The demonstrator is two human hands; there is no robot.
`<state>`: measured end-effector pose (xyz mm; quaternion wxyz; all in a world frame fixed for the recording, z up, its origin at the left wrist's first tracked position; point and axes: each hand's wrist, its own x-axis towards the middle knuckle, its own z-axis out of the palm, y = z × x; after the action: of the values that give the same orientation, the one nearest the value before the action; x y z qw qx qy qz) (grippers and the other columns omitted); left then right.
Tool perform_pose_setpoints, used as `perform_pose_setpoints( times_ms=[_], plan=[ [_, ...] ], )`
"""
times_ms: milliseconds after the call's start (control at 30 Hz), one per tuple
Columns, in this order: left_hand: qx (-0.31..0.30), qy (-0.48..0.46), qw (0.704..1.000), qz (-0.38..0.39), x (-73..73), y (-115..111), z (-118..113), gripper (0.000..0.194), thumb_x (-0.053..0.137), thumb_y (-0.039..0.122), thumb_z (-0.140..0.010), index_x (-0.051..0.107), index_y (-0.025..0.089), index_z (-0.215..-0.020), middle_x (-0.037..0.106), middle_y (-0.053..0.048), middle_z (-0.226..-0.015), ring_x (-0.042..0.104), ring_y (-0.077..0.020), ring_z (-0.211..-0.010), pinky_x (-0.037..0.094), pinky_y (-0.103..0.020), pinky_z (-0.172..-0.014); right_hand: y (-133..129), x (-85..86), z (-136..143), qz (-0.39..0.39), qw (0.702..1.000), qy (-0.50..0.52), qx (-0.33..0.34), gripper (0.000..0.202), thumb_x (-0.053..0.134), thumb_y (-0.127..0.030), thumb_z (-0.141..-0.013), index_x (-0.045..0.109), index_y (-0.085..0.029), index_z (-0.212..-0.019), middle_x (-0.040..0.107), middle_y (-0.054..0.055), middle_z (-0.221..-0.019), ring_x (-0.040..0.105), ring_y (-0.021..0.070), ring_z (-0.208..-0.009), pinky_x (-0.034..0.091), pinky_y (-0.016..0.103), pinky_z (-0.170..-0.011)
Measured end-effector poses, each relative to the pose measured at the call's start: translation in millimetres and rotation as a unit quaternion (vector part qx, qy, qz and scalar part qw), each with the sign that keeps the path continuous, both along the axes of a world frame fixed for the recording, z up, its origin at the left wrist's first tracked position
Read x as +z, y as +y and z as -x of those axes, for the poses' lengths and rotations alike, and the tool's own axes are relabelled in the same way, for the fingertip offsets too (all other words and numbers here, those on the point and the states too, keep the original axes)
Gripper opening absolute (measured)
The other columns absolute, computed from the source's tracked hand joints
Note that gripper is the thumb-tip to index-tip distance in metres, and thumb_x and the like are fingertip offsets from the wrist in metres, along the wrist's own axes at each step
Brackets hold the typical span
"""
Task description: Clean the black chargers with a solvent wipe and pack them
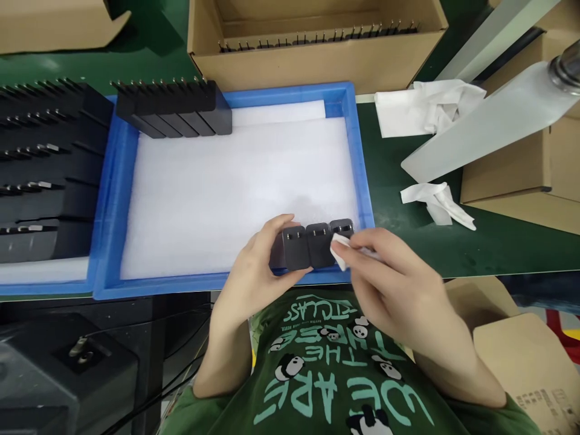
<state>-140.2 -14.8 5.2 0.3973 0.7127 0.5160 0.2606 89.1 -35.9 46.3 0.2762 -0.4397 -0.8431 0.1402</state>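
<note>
Three black plug adapters (319, 245) are lined up side by side over the front edge of the tray, metal prongs at their upper ends. My left hand (256, 272) grips the row from its left end, thumb along the front and fingers behind. In my right hand (394, 284), a folded white wipe (339, 251) is pinched between thumb and fingers. The wipe touches the rightmost adapter and covers part of it. Beneath the adapters lies a blue tray (362, 175) lined with white foam (240, 187). Another row of black adapters (176, 109) stands prongs up in its back left corner.
Rows of adapters (40, 151) fill a second tray at left. A cardboard box (312, 66) behind holds more, prongs showing. On the right are a slanted translucent white bottle (489, 121), crumpled wipes (437, 202), a folded wipe (403, 115) and a cardboard box (512, 163).
</note>
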Motion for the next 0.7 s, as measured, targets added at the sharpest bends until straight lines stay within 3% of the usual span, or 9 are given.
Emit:
perform_pose_setpoints(
  times_ms=[100,200,300,467,633,700],
  plan=[
    [0.004,0.006,0.999,-0.053,3.3,3.4,-8.5,0.08,0.086,0.04,-0.076,0.043,0.029,-0.143,0.056,-0.008,-0.144,0.053,-0.0272,-0.135,0.044,-0.043,-0.113,3.2,-10.2,4.6,-0.05,0.999,-0.018,0.013,0.036,0.048,0.0,-0.092,0.056,-0.011,-0.125,0.062,0.01,-0.098,0.06,0.019,-0.091,0.057,0.032,-0.078],
    [-0.014,-0.008,0.996,-0.093,4.4,8.3,-18.1,0.068,0.085,0.035,-0.077,0.051,0.028,-0.137,0.062,-0.006,-0.138,0.056,-0.025,-0.131,0.045,-0.043,-0.112,-5.3,-7.8,2.3,-0.018,0.999,-0.027,0.023,0.032,0.049,0.0,-0.092,0.059,-0.01,-0.121,0.062,0.01,-0.097,0.061,0.0196,-0.09,0.057,0.033,-0.076],
    [-0.031,-0.024,0.995,-0.087,2.4,11.9,-21.9,0.056,0.083,0.033,-0.079,0.057,0.028,-0.129,0.068,-0.003,-0.128,0.061,-0.0226,-0.122,0.048,-0.041,-0.108,-13.8,-1.5,-0.8,0.038,0.999,-0.024,0.027,0.026,0.052,-0.001,-0.092,0.062,-0.011,-0.114,0.062,0.01,-0.102,0.063,0.0184,-0.095,0.057,0.032,-0.08],
    [-0.036,-0.031,0.995,-0.083,0.5,13.8,-19.9,0.057,0.084,0.038,-0.079,0.057,0.026,-0.128,0.069,-0.003,-0.126,0.062,-0.0217,-0.12,0.049,-0.04,-0.106,-11.1,-7.5,5.0,-0.043,0.999,0.009,-0.027,0.038,0.058,0.003,-0.087,0.062,-0.01,-0.122,0.063,0.011,-0.107,0.064,0.0183,-0.097,0.058,0.032,-0.081],
    [-0.045,-0.033,0.995,-0.085,1.5,15.2,-19.8,0.054,0.081,0.038,-0.081,0.056,0.028,-0.128,0.069,-0.004,-0.127,0.064,-0.0236,-0.119,0.049,-0.041,-0.105,-15.0,-8.2,4.3,0.014,1.0,-0.01,-0.018,0.031,0.059,0.002,-0.086,0.066,-0.012,-0.114,0.065,0.01,-0.103,0.066,0.0189,-0.092,0.06,0.033,-0.077],
    [-0.042,-0.037,0.995,-0.087,1.4,15.3,-20.1,0.053,0.081,0.038,-0.082,0.056,0.028,-0.128,0.069,-0.003,-0.127,0.064,-0.0232,-0.119,0.049,-0.041,-0.105,-15.5,-7.6,3.3,-0.005,1.0,-0.001,-0.026,0.032,0.06,0.0,-0.087,0.067,-0.011,-0.116,0.064,0.01,-0.105,0.066,0.0187,-0.095,0.061,0.032,-0.08]
  ],
)
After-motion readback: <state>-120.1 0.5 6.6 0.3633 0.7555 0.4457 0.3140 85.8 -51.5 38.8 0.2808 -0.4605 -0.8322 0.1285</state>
